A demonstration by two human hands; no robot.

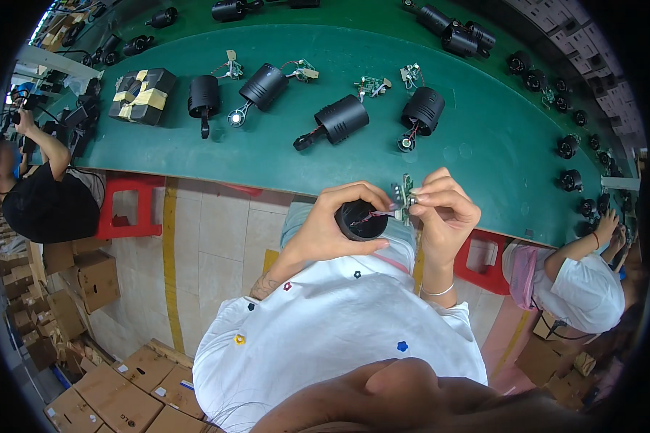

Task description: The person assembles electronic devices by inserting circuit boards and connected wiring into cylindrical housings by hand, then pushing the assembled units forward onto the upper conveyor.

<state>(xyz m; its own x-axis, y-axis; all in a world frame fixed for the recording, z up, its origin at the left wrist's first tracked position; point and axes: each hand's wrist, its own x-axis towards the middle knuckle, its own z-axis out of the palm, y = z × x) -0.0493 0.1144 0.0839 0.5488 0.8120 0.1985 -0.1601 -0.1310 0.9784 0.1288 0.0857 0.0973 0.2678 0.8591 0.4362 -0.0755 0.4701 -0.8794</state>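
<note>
My left hand (323,229) is wrapped round a black cylindrical housing (350,229), its hollow open end turned up. Thin wires run out of that opening to a small green circuit board (406,200). Fingers and thumb of my right hand (444,213) pinch the board just right of the housing, over my lap at the bench's near edge. Beyond my hands, similar black housings (341,119) (422,112) lie on the green bench (267,162), each with a circuit board (372,87) wired to one end and a ringed arm at the other.
A black block with yellow tape (143,97) lies at the bench's left. More black housings (461,37) stand along the far strip and right end. Co-workers sit left (50,195) and right (578,289). Red stools (128,206) and cardboard boxes (115,386) are on the floor.
</note>
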